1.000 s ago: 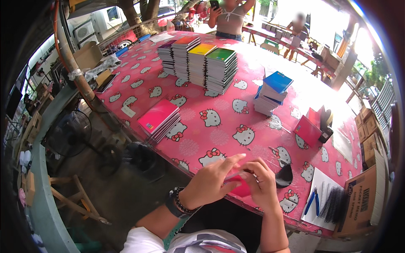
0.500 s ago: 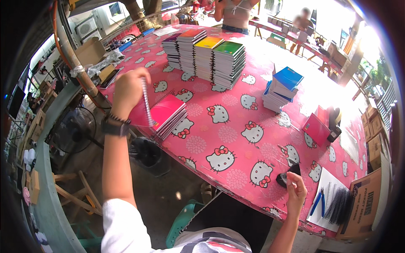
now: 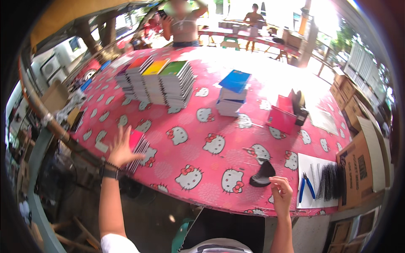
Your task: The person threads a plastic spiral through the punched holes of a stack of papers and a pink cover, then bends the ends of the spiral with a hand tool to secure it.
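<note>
My left hand (image 3: 121,147) is open, fingers spread, at the table's left edge. It is over or against the near side of a small stack of pink spiral notebooks (image 3: 137,144) and hides part of it. My right hand (image 3: 281,194) hovers near the front edge with its fingers curled together; whether something small is pinched in them I cannot make out. Just left of those fingers lies a black curved object (image 3: 262,173). To the right, blue-handled pliers (image 3: 306,185) and black spiral coils (image 3: 330,181) rest on a white sheet (image 3: 307,162).
Tall notebook stacks (image 3: 175,86) with purple, orange, yellow and green covers stand at the back left. A blue-topped stack (image 3: 234,82) is mid-table. Pink covers (image 3: 282,120) lean by a black tape dispenser (image 3: 300,110). Cardboard boxes (image 3: 358,164) line the right. A person (image 3: 181,27) stands across the table.
My left hand has let go of the pink notebook cover it had lifted by the coil, and its fingers have spread. My view has swung to the right. The right hand stays curled.
</note>
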Motion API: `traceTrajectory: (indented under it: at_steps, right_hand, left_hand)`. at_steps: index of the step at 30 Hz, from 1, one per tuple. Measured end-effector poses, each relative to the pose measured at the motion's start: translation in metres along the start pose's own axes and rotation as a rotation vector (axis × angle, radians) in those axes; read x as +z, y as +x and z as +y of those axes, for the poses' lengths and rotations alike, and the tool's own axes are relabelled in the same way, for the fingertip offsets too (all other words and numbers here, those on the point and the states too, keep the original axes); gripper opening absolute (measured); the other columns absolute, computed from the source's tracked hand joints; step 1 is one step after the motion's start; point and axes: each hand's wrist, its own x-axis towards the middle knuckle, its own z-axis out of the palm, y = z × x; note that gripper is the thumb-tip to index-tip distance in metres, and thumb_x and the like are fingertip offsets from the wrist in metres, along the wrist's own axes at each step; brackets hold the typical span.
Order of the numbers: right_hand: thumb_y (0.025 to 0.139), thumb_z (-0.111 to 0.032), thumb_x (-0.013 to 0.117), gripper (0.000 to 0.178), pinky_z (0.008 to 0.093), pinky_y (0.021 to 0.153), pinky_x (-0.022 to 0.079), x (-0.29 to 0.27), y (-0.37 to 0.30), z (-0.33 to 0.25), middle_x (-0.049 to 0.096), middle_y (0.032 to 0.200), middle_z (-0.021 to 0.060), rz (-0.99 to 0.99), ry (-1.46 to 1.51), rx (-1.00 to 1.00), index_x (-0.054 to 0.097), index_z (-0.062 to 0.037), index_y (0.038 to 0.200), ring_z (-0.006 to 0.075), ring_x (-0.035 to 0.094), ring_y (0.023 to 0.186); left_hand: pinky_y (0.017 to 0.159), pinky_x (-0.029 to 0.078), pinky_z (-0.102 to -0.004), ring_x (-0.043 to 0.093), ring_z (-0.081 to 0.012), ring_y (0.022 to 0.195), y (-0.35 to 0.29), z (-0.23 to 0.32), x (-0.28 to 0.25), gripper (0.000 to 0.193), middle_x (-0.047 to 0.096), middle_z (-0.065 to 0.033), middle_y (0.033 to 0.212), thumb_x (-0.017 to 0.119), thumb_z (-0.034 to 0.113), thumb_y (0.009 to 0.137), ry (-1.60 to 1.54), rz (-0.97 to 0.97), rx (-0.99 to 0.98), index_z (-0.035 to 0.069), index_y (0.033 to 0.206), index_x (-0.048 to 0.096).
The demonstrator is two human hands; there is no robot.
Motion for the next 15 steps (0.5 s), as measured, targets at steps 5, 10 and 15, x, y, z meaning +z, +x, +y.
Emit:
traceTrajectory:
  at_steps: [5,10,15]
  right_hand:
    - [0.081,0.001,0.062,0.014,0.027,0.065,0.046,-0.004,0.028,0.005,0.066,0.089,0.0049,0.016,-0.005,-0.062,0.066,-0.0036,0.093,0.0135,0.058,0.082]
    - [0.085,-0.006,0.06,0.013,0.0245,0.067,0.045,-0.021,0.078,0.058,0.063,0.081,0.0022,0.099,0.081,0.139,0.065,-0.0008,0.097,0.009,0.056,0.074]
    - [0.081,-0.017,0.065,0.038,0.0333,0.081,0.049,-0.032,0.158,0.12,0.061,0.103,0.0132,0.289,-0.172,0.114,0.057,0.0025,0.113,0.0218,0.059,0.091]
  left_hand:
    - [0.107,0.024,-0.0602,0.021,-0.0529,0.133,0.01,-0.046,0.012,0.13,0.012,-0.0168,0.154,0.087,0.032,0.051,-0.076,-0.006,0.021,0.03,0.148,0.0]
    - [0.107,0.015,-0.0633,0.015,-0.0426,0.139,0.001,-0.014,0.001,0.123,0.012,-0.013,0.155,0.085,0.033,0.056,0.005,0.113,-0.051,0.026,0.149,0.004]
    - [0.106,0.012,-0.0655,0.019,-0.0333,0.14,-0.041,0.041,0.0,0.095,0.018,-0.0099,0.154,0.077,0.031,0.068,-0.105,0.458,0.092,0.02,0.146,0.023]
